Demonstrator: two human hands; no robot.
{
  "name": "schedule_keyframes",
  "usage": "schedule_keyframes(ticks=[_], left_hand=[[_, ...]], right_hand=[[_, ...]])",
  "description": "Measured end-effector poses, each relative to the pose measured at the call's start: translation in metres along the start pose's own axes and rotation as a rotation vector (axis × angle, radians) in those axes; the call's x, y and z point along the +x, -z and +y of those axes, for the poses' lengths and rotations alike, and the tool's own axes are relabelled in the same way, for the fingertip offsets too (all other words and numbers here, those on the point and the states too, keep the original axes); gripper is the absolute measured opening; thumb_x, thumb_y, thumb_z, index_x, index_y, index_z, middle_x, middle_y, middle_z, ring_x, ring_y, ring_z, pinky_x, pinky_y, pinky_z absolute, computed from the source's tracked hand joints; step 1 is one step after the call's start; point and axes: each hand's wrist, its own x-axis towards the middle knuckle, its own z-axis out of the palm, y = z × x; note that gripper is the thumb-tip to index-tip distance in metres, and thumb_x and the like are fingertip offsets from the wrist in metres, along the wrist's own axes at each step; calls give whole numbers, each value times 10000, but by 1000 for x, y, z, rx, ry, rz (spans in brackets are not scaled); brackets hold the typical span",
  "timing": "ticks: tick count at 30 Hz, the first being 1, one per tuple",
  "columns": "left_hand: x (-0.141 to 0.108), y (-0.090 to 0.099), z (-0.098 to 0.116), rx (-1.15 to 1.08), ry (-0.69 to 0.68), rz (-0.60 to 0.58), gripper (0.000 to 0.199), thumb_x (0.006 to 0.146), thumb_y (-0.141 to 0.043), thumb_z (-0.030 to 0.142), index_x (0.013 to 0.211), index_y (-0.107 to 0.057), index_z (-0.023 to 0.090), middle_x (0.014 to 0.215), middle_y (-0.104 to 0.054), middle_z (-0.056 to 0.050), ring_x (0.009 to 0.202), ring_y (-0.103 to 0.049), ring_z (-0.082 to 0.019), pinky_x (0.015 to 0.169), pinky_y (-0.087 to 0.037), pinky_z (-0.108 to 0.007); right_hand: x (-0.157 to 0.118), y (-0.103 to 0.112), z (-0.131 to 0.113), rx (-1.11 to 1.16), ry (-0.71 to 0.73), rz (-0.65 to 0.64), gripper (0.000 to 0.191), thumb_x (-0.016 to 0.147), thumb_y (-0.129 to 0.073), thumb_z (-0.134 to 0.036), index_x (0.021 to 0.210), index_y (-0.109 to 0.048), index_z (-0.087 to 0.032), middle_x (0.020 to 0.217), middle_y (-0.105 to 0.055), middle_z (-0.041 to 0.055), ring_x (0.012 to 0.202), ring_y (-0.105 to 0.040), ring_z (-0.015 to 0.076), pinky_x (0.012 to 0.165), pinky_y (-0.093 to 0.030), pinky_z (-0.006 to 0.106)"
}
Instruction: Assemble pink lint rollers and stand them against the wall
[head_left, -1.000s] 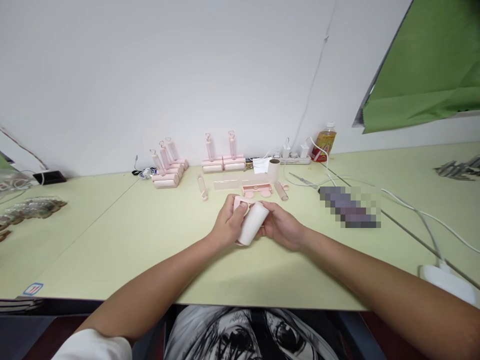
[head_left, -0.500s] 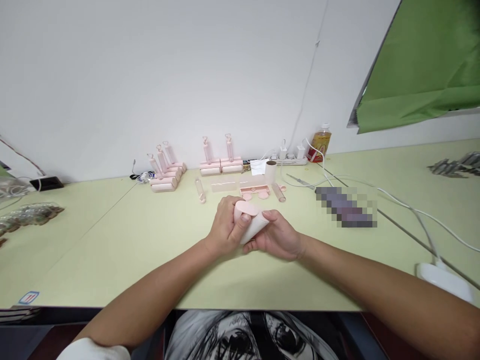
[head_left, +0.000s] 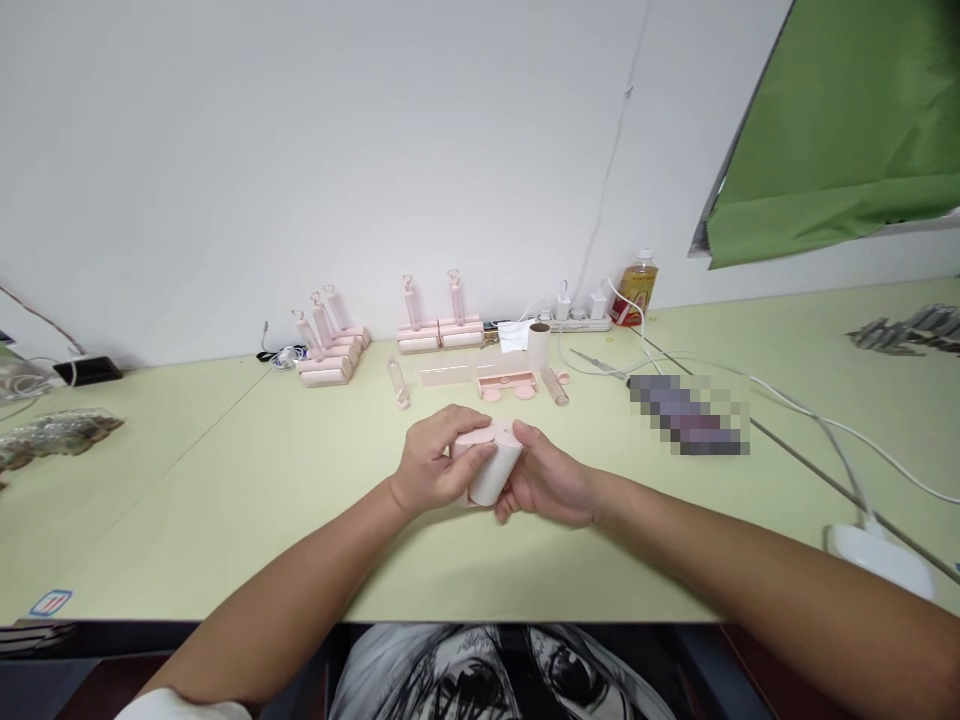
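Both hands hold a pink and white lint roller (head_left: 498, 474) above the table's front half, its pink end piece facing up. My left hand (head_left: 442, 458) is closed round the pink casing, thumb lying across the front of the white roll. My right hand (head_left: 550, 472) grips the roll's right side, thumb at the pink top edge and fingers curled beneath. Beyond the hands lie an open pink frame with round end caps (head_left: 508, 385), a clear handle tube (head_left: 555, 386), a second clear handle (head_left: 398, 383) and a clear plastic cover (head_left: 445, 373). A white paper roll (head_left: 538, 346) stands behind them.
Several pink lint rollers with upright handles (head_left: 322, 345) stand along the wall, with two more (head_left: 440, 330) beside them. At the right are a power strip (head_left: 577, 323), a drink bottle (head_left: 636, 290), a pair of tweezers (head_left: 597, 362), a blurred-out item (head_left: 686, 415) and white cables.
Both hands have shifted slightly toward me, the left also to the left. The lint roller has turned more upright, so its pink end and white roll now show side by side.
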Motion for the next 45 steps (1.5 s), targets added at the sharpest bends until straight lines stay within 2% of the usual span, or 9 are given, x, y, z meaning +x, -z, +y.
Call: schedule_keyframes(ticks=[5,12,18,22,25,30,37,41,45], left_hand=[[-3,-14,2,12,-111,13,216,834,-570,305,1021,-635,220,931,-696,-84,889,-634,-214,802,-502,-373],[2,-8,8,244,-142,-49,289,848,-560,404,1049,-599,200,860,-645,-86,830,-578,-222,770,-466,-375],[3,-6,12,342,59,-171,302,908,-477,484,934,-583,203,920,-536,-59,731,-519,-163,636,-418,-287],[-2,-15,9,310,199,-196,318,972,-333,446,877,-519,206,859,-520,-28,675,-493,-147,592,-368,-267],[-3,-18,6,294,186,-194,290,956,-369,463,907,-499,208,883,-524,-28,689,-497,-147,590,-367,-265],[-2,-14,1,348,31,-264,414,847,-573,492,1131,-471,208,1077,-535,-84,882,-559,-207,658,-458,-303],[0,-15,-6,336,-114,-336,457,943,-443,362,1372,-348,234,1351,-471,-116,1244,-481,-244,960,-479,-385],[0,-19,-10,317,-26,-244,360,973,-361,347,1281,-466,194,1155,-593,-108,1049,-589,-215,856,-507,-350],[0,-20,-10,204,192,-188,339,985,-325,405,1088,-577,203,998,-641,-53,886,-607,-180,771,-493,-314]], right_hand=[[-2,-2,1,44,138,43,513,807,-519,-638,1036,-603,-186,1039,-664,100,922,-618,222,819,-510,389],[-2,-1,-4,-136,239,185,350,799,-536,-504,913,-612,-181,849,-653,59,781,-591,201,764,-491,368],[-3,11,-13,-737,381,459,253,768,-613,-423,844,-575,-185,727,-527,-18,672,-460,143,604,-372,251],[1,15,-10,-772,340,539,233,810,-561,-420,815,-545,-188,707,-507,-22,658,-454,141,586,-364,250],[2,16,-10,-762,337,588,216,807,-567,-405,817,-543,-191,710,-511,-21,665,-458,146,593,-370,252],[-1,21,-18,-734,332,568,308,835,-548,-488,861,-567,-182,704,-507,-22,636,-438,136,576,-344,249],[-4,16,-23,-735,237,399,463,885,-440,-618,846,-572,-176,757,-558,11,692,-483,158,639,-381,274],[-6,9,-16,-779,227,388,541,918,-315,-646,1067,-540,-178,857,-595,48,755,-532,191,687,-426,315],[-6,2,-7,-820,240,460,715,847,-577,-530,1407,-261,-219,1036,-599,69,878,-567,217,767,-455,346]])
